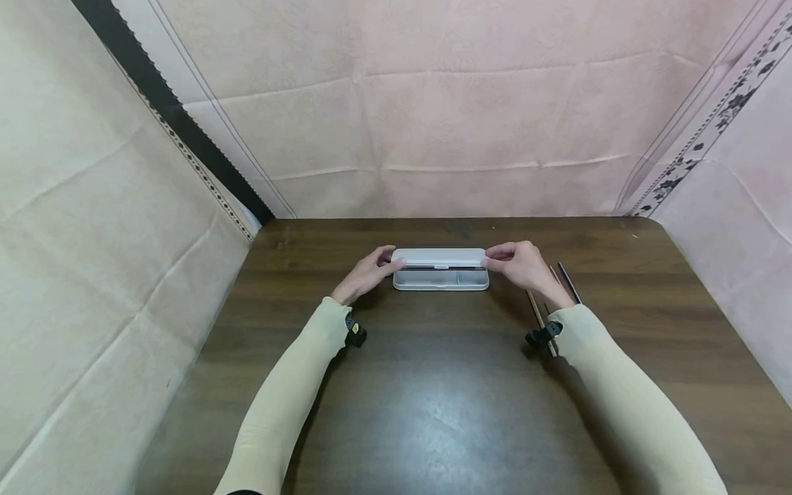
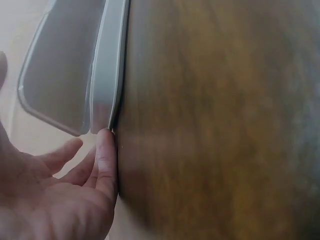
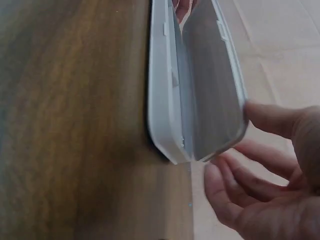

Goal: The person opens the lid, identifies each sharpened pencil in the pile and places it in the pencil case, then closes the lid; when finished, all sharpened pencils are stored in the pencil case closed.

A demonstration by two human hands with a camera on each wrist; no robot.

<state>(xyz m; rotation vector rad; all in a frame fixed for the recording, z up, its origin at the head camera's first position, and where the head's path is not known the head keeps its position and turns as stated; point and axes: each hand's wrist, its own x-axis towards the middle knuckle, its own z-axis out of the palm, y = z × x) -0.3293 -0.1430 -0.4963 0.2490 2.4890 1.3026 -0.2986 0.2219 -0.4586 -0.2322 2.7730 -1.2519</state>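
A light grey-white pencil case (image 1: 441,278) stands on the table, its lid (image 1: 439,257) raised partway at the back. Across the shallow base runs a divider; what else lies inside is hard to make out. My left hand (image 1: 369,271) holds the case's left end, thumb at the lid's corner, and in the left wrist view a fingertip (image 2: 104,140) touches the base. At the other end my right hand (image 1: 522,264) grips the lid's right edge. In the right wrist view its thumb (image 3: 270,117) presses the lid's edge, the other fingers bent near the hinge side.
Several thin pencil-like sticks, one of them dark (image 1: 568,282), lie on the brown wooden table (image 1: 427,385) beside and under my right wrist. Pale cloth (image 1: 464,137) hangs behind the table and at both sides. Each wrist wears a black strap device.
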